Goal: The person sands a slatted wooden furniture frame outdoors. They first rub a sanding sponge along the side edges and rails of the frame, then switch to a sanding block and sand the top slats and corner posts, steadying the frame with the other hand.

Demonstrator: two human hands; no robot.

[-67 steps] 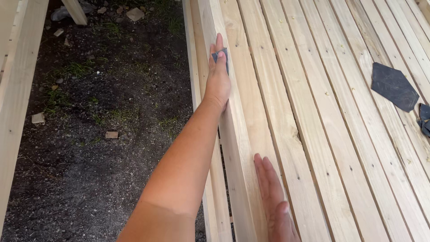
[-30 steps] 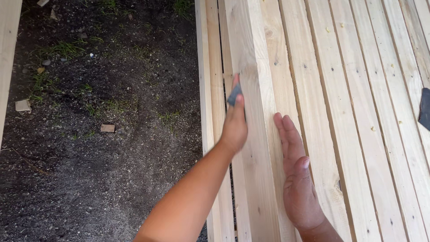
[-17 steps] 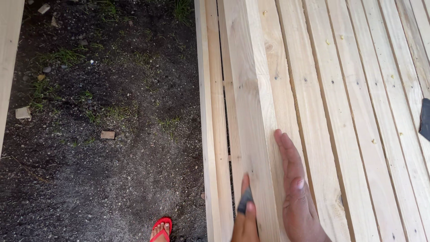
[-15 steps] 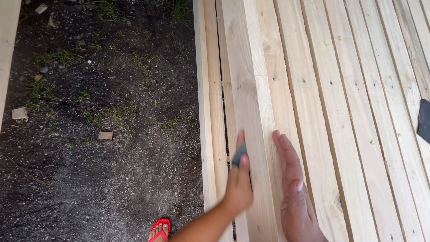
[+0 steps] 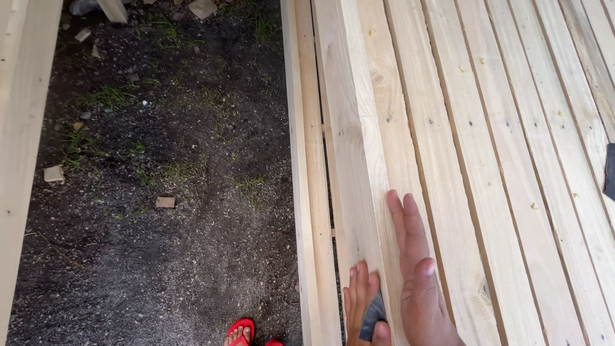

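Observation:
A long pale wooden beam point(image 5: 349, 128) stands on edge along the left side of a slatted wooden platform point(image 5: 512, 160). My left hand point(image 5: 360, 298) presses a small dark piece of sandpaper point(image 5: 373, 315) against the beam's left face, at the bottom of the view. Beside it, my right hand point(image 5: 416, 269) lies flat with its fingers together on the beam's top edge and the neighbouring slat, holding nothing.
Dark bare ground point(image 5: 160, 211) with tufts of grass and small wood scraps point(image 5: 165, 202) lies to the left. A foot in a red sandal point(image 5: 241, 329) stands near the platform. Another pale plank point(image 5: 25, 128) runs down the far left. A dark sheet point(image 5: 610, 170) lies at the right edge.
My left hand has rubbed the sandpaper along the beam, far out and back; it now sits lower and closer to me. The right hand stays flat on the wood.

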